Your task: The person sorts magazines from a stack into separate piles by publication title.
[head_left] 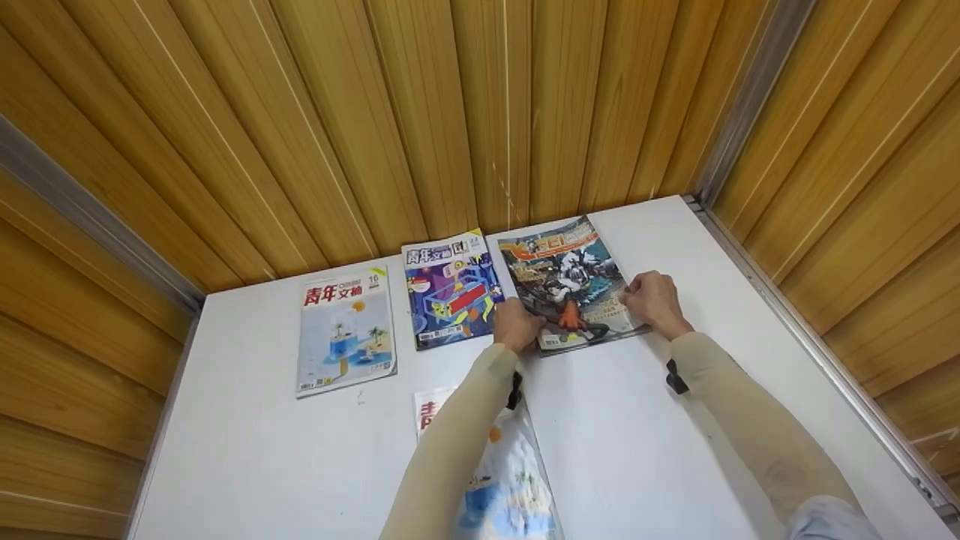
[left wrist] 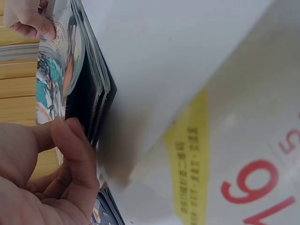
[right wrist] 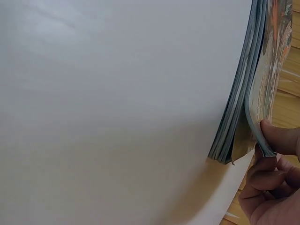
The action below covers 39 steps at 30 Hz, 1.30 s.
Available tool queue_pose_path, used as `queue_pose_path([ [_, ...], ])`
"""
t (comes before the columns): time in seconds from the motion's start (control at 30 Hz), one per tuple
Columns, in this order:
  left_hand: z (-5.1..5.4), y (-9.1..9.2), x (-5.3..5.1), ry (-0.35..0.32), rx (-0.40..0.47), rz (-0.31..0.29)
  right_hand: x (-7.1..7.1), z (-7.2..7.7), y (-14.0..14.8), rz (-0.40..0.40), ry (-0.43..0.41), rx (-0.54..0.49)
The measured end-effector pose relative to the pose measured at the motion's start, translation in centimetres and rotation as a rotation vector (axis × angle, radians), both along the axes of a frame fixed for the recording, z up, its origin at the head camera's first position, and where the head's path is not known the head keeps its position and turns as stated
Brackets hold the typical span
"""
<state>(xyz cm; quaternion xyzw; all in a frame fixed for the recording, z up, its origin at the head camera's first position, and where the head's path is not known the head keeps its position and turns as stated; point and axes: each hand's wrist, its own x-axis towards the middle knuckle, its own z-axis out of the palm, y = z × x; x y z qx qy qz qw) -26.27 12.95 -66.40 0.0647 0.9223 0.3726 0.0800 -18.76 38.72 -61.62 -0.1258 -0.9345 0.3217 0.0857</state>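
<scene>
A magazine point(head_left: 559, 281) with a dark, colourful comic-style cover lies at the back right of the white table. My right hand point(head_left: 654, 301) pinches its right edge; in the right wrist view the thumb point(right wrist: 281, 138) and curled fingers lift the cover with some pages off the stack of pages below. At its lower left corner, my left hand point(head_left: 516, 324) pinches the edge, and the left wrist view shows a gap between the pages beside those fingers point(left wrist: 75, 150). Close to the left hand lies a purple-blue magazine point(head_left: 454, 292).
A pale magazine point(head_left: 349, 330) with red lettering lies farther left. Another pale magazine point(head_left: 517, 480) lies at the front, partly under the left forearm. The white table point(head_left: 247, 450) meets yellow wood-look panels point(head_left: 420, 112) at the back and sides.
</scene>
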Motion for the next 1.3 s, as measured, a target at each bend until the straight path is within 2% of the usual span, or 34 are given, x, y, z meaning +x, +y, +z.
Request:
queue_pose_path([
  [0.07, -0.2, 0.1, -0.1, 0.030, -0.028, 0.001, 0.1, -0.1, 0.1, -0.009, -0.005, -0.003],
  [0.33, 0.5, 0.0, 0.1, -0.002, -0.050, 0.007, 0.0, -0.3, 0.2, -0.014, -0.040, -0.036],
  [0.5, 0.4, -0.1, 0.2, 0.005, -0.062, 0.003, 0.4, -0.4, 0.1, -0.038, -0.064, -0.056],
  [0.7, -0.5, -0.3, 0.6, 0.107, -0.109, -0.019, 1.8, 0.0, -1.0, -0.097, -0.026, -0.030],
  [0.9, -1.2, -0.6, 1.6, 0.255, -0.081, -0.045, 4.0, 0.3, -3.2, -0.121, 0.000, -0.040],
  [1.0, 1.4, -1.1, 3.6, 0.243, -0.029, -0.065, 5.5, 0.6, -4.5, -0.121, -0.018, -0.059],
  [1.03, 1.3, -1.4, 4.0, 0.258, -0.003, -0.076, 6.0, 0.6, -5.0, -0.121, -0.025, -0.067],
  [1.13, 5.4, -2.6, 6.7, 0.186, 0.071, -0.110, 7.8, 0.9, -6.3, -0.116, -0.037, -0.105],
  [1.23, 7.0, -4.0, 8.4, 0.194, 0.102, -0.116, 9.9, 1.0, -7.9, -0.107, -0.056, -0.146],
  [1.27, 8.6, -4.5, 9.4, 0.171, 0.101, -0.110, 10.6, 1.1, -8.5, -0.101, -0.068, -0.163],
  [1.3, 8.8, -5.2, 9.9, 0.176, 0.107, -0.107, 11.3, 1.1, -9.1, -0.094, -0.081, -0.176],
])
